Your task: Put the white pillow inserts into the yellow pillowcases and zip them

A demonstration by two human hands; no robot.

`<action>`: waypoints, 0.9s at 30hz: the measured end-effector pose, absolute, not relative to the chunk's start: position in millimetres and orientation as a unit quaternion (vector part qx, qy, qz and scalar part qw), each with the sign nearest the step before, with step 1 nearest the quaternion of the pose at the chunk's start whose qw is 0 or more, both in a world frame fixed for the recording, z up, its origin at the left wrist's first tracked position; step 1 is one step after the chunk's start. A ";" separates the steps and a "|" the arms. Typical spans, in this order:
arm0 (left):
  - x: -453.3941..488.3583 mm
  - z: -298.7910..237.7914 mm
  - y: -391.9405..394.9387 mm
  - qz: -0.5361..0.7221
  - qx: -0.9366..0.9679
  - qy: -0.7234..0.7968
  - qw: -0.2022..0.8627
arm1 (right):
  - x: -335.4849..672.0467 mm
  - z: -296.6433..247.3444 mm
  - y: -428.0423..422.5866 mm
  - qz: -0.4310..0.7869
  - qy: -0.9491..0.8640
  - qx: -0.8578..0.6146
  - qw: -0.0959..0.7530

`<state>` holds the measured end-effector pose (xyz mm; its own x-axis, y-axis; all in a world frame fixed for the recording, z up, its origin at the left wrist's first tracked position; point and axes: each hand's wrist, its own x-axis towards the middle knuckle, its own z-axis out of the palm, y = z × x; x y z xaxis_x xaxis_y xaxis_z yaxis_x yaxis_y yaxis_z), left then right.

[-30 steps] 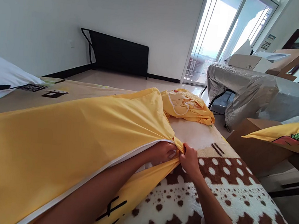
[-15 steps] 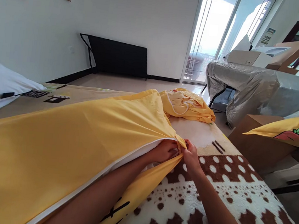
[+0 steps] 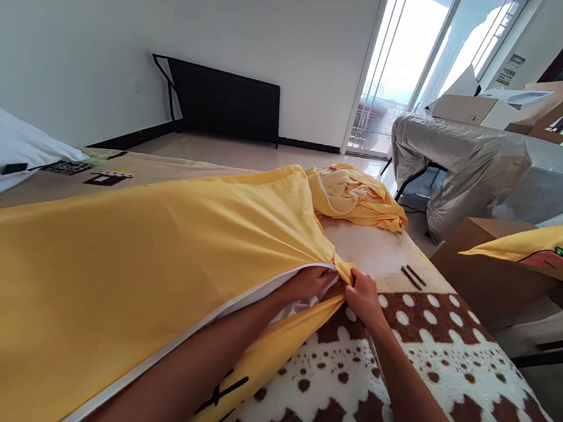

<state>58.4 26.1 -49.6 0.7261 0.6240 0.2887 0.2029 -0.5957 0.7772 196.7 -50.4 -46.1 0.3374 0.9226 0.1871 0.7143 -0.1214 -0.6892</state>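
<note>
A yellow duvet cover [image 3: 154,271] with a white-edged opening spreads across the bed. My left forearm lies in that opening, and my left hand [image 3: 311,283] is closed at the cover's gathered corner, its fingertips partly hidden by cloth. Crumpled white fabric [image 3: 296,308] shows beneath my left wrist. From the outer side, my right hand [image 3: 363,300] grips the same bunched corner, fingers wrapped round the yellow cloth. Creases fan out leftward from the two hands, which are close together.
A brown-and-white patterned blanket [image 3: 337,391] covers the bed. Beyond lies a yellow cloth heap [image 3: 358,195]; a white pillow [image 3: 1,148] is at left. At right are a yellow pillow [image 3: 559,250], a cardboard box [image 3: 478,252] and plastic-covered furniture [image 3: 468,157].
My left fist has turned slightly and sits a little deeper at the corner. My right hand has shifted slightly down and right, still gripping the cloth. The view has tilted slightly.
</note>
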 end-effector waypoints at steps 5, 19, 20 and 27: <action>56.8 -43.6 20.0 0.226 0.880 0.208 0.362 | 197.3 -50.0 -49.9 0.144 -0.561 -0.722 0.378; 67.5 -48.8 23.9 0.259 0.880 0.209 0.338 | 197.5 -58.0 -49.4 0.208 -0.554 -0.626 0.507; 67.9 -49.2 24.2 0.261 0.880 0.204 0.341 | 197.4 -57.2 -49.8 0.212 -0.557 -0.623 0.507; 62.8 -50.5 27.3 0.223 0.894 0.161 0.354 | 198.4 -53.3 -51.9 0.195 -0.562 -0.650 0.472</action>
<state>62.8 27.3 -50.5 0.8485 0.4463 0.2843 0.1305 -0.6971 0.7050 198.4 -51.9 -53.3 0.2918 0.9156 0.2766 0.5470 0.0775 -0.8335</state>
